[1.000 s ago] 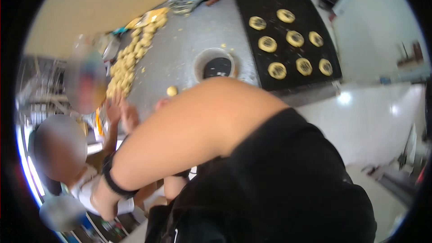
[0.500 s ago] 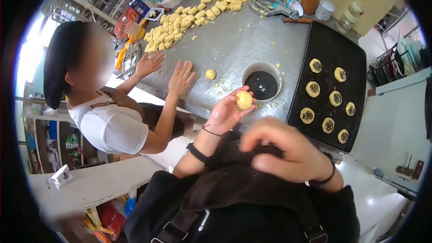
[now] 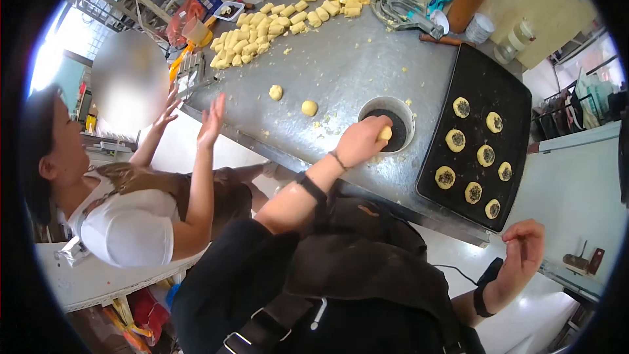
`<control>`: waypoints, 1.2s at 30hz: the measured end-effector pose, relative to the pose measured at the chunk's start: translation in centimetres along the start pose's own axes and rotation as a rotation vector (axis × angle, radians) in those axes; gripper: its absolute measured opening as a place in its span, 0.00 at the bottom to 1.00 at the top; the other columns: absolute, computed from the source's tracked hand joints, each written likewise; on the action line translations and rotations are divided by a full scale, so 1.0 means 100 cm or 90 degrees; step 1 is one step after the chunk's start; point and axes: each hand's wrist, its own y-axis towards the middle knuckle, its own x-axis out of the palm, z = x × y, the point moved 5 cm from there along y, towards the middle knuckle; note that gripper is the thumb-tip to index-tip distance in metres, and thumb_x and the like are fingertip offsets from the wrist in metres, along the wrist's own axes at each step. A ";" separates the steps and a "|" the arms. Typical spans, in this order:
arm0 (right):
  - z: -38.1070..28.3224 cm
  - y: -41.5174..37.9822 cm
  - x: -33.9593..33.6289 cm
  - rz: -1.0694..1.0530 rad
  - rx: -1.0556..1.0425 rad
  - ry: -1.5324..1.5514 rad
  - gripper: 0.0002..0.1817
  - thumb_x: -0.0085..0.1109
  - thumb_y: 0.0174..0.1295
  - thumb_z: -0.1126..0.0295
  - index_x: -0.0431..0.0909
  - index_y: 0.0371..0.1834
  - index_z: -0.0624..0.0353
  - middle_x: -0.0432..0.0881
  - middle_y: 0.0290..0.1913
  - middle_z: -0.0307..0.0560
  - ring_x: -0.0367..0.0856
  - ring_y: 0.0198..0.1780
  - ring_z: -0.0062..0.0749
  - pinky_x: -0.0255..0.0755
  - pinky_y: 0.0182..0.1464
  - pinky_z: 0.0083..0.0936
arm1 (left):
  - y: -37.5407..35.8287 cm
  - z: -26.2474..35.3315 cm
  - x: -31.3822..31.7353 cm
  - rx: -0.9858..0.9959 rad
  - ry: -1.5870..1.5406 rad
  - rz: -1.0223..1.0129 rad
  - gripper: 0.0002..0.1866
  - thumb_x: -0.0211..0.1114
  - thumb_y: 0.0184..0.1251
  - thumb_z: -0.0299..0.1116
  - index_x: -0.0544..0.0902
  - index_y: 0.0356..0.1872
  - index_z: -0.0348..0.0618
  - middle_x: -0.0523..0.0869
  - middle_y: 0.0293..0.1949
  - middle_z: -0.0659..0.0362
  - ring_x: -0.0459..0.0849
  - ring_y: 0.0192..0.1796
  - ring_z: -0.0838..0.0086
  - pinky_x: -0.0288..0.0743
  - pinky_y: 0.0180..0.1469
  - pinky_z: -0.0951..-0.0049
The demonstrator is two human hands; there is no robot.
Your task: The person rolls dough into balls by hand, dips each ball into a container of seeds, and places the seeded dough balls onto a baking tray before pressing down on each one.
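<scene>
My left hand [image 3: 362, 142] is closed on a pale yellow dough ball [image 3: 385, 134]. It reaches over a round metal tin [image 3: 409, 118] holding a layer of dark seeds [image 3: 395, 144], with the dough just above or against them; contact cannot be made out. Beyond the front corner of the black baking tray [image 3: 429, 157], my right hand [image 3: 524, 247] hangs in the air, its fingers loosely bent and nothing visible in it. Several flattened dough rounds with dark seeded tops, such as one dough round [image 3: 445, 177], lie on the tray.
A co-worker [image 3: 124, 216] stands at the left with both hands raised. Two dough balls, a nearer dough ball [image 3: 309, 108] and a farther dough ball [image 3: 276, 92], sit on the metal table [image 3: 341, 65]. Cut dough pieces [image 3: 252, 36] are heaped behind, near metal utensils [image 3: 400, 10].
My left hand has turned over and carried the dough ball to the tin. My right hand has swung right. The co-worker's hands have lifted off the table, and another dough ball shows there.
</scene>
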 end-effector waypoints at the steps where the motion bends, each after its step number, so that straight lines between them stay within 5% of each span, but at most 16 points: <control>1: 0.003 -0.003 -0.002 0.005 -0.014 -0.008 0.10 0.56 0.57 0.71 0.71 0.37 0.65 0.71 0.32 0.45 0.70 0.34 0.26 0.64 0.38 0.19 | 0.007 -0.011 0.009 0.015 0.017 -0.013 0.18 0.64 0.56 0.31 0.75 0.49 0.46 0.82 0.41 0.51 0.81 0.44 0.55 0.76 0.46 0.60; 10: 0.004 -0.014 0.017 0.021 -0.011 0.001 0.12 0.57 0.58 0.68 0.70 0.39 0.65 0.72 0.32 0.45 0.70 0.35 0.26 0.63 0.38 0.19 | 0.056 -0.075 0.094 -0.019 0.251 -0.273 0.16 0.67 0.51 0.32 0.80 0.43 0.45 0.84 0.38 0.47 0.84 0.43 0.55 0.78 0.42 0.58; 15: 0.008 -0.009 0.031 0.014 0.040 0.013 0.12 0.57 0.58 0.68 0.71 0.40 0.64 0.73 0.34 0.44 0.70 0.36 0.23 0.63 0.39 0.18 | 0.056 -0.074 0.108 0.058 0.325 -0.280 0.13 0.50 0.64 0.30 0.82 0.43 0.46 0.84 0.40 0.46 0.85 0.44 0.56 0.79 0.45 0.59; 18: 0.024 0.000 0.043 -0.017 0.060 0.043 0.12 0.57 0.58 0.70 0.71 0.42 0.64 0.74 0.36 0.43 0.71 0.37 0.22 0.64 0.40 0.17 | 0.060 -0.077 0.104 0.059 0.290 -0.298 0.11 0.55 0.62 0.31 0.81 0.43 0.46 0.84 0.41 0.45 0.84 0.44 0.54 0.78 0.46 0.58; 22: 0.073 0.023 0.076 -0.046 0.161 0.043 0.11 0.58 0.60 0.76 0.73 0.46 0.62 0.76 0.40 0.39 0.75 0.45 0.20 0.70 0.48 0.18 | 0.063 -0.056 0.043 0.059 -0.028 -0.148 0.19 0.70 0.49 0.37 0.79 0.42 0.45 0.83 0.38 0.48 0.83 0.41 0.53 0.76 0.46 0.61; 24: 0.098 0.036 0.096 -0.116 0.146 -0.103 0.14 0.59 0.58 0.78 0.75 0.48 0.59 0.79 0.44 0.40 0.77 0.46 0.21 0.70 0.47 0.19 | 0.060 -0.054 0.028 -0.091 -0.388 -0.242 0.18 0.68 0.57 0.30 0.76 0.49 0.41 0.84 0.34 0.57 0.82 0.40 0.75 0.77 0.40 0.74; 26: 0.095 0.049 0.123 -0.137 0.063 -0.191 0.23 0.63 0.51 0.75 0.74 0.53 0.59 0.79 0.49 0.47 0.78 0.51 0.33 0.71 0.49 0.26 | 0.046 -0.027 0.004 -0.187 -0.740 -0.320 0.24 0.59 0.66 0.23 0.65 0.62 0.40 0.82 0.44 0.56 0.82 0.46 0.75 0.80 0.48 0.75; 29: 0.081 0.064 0.160 -0.177 -0.091 -0.267 0.33 0.69 0.46 0.67 0.71 0.58 0.60 0.75 0.55 0.55 0.73 0.56 0.51 0.67 0.59 0.38 | 0.031 -0.006 -0.011 -0.201 -0.917 -0.385 0.28 0.58 0.68 0.26 0.61 0.68 0.44 0.81 0.47 0.56 0.82 0.51 0.71 0.79 0.54 0.69; 36: 0.083 0.081 0.179 -0.231 -0.099 -0.280 0.29 0.72 0.45 0.63 0.74 0.52 0.58 0.79 0.41 0.50 0.80 0.43 0.43 0.72 0.45 0.33 | 0.024 0.017 0.018 -0.225 -1.018 -0.436 0.32 0.58 0.70 0.36 0.56 0.70 0.41 0.72 0.61 0.52 0.76 0.61 0.64 0.74 0.60 0.62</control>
